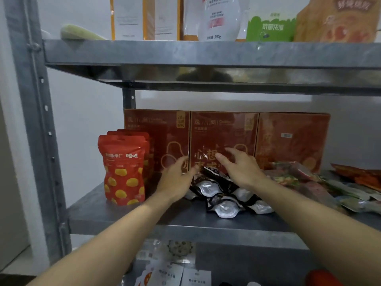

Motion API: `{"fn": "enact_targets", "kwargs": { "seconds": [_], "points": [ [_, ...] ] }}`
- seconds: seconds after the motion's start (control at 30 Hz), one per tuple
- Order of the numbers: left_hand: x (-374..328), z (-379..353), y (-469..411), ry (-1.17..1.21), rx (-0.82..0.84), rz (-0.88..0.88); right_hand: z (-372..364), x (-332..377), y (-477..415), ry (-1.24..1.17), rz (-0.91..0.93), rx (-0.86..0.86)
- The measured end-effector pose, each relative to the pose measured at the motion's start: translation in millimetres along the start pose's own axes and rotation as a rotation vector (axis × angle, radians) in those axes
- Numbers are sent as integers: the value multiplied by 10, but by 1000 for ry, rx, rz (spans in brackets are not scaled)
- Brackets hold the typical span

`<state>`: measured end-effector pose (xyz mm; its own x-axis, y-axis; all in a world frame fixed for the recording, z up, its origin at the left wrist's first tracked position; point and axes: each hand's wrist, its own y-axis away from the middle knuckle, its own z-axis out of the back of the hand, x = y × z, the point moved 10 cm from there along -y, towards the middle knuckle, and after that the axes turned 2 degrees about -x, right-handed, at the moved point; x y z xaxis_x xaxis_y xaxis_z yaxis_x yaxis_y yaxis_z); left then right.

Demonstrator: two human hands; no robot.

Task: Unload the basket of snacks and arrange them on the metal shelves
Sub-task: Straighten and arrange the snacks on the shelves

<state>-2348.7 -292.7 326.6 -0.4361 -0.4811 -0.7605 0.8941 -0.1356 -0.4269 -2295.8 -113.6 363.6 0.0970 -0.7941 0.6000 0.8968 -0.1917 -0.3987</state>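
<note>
While both arms reach in over the middle shelf, a heap of black-and-silver packets lies on it between and under the hands. The left hand hangs at the heap's left edge, fingers straight and loose, gripping nothing; whether it touches a packet I cannot tell. The right hand is spread, fingers apart, above the back of the heap, and hides part of it. Left of the heap stand red pouches, upright. Behind the heap stands a row of three red boxes. Right of the heap lie mixed packets, blurred and cut off by the frame. Below the heap, white packets show partly, their print unreadable.
</note>
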Motion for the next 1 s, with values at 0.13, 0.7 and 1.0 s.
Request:
{"fn": "enact_targets", "kwargs": {
  "seconds": [0.13, 0.7, 1.0],
  "points": [
    [221, -236, -427, 53, 69, 160, -86, -126, -295, 81, -114, 5],
    [276, -974, -481, 91, 384, 233, -492, -140, -519, 357, 173, 476],
    [16, -697, -639, -150, 274, -91, -212, 73, -494, 499, 420, 234]
  ]
}}
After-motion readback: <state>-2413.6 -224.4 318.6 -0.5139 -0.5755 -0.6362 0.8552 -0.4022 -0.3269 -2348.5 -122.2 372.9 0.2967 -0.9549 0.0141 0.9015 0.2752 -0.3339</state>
